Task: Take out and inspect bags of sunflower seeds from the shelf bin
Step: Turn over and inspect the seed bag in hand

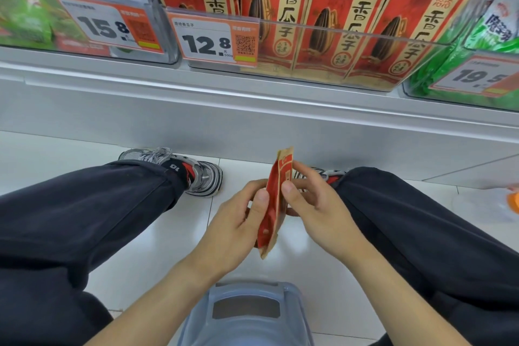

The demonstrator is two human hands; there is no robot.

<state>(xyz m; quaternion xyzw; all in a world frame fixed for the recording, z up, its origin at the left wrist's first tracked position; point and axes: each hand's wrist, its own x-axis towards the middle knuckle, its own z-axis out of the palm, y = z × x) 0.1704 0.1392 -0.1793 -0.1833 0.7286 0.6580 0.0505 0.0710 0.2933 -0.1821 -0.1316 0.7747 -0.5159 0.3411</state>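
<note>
Hands meet low between the knees: left hand (pixel 238 222) and right hand (pixel 314 205) both pinch one red seed bag (pixel 273 205), held edge-on and upright. Above them, more red bags (pixel 323 22) stand in the clear bin (pixel 351 36), beside a price tag (pixel 213 39).

A bag (pixel 276 199) stands on edge between the left hand (pixel 238 222) and the right hand (pixel 314 205), above the floor (pixel 70 154) and between the person's 2 knees. A stool (pixel 247 314) sits below the hands, nearest the camera. Ahead, a shelf (pixel 252 104) carries a clear bin (pixel 323 50) with 4 upright bags (pixel 351 17) side by side. A price tag (pixel 213 39) hangs on the bin's front left end. Other bins flank it left (pixel 84 22) and right (pixel 477 64). A shoe (pixel 182 171) rests on the floor left of the hands.
</note>
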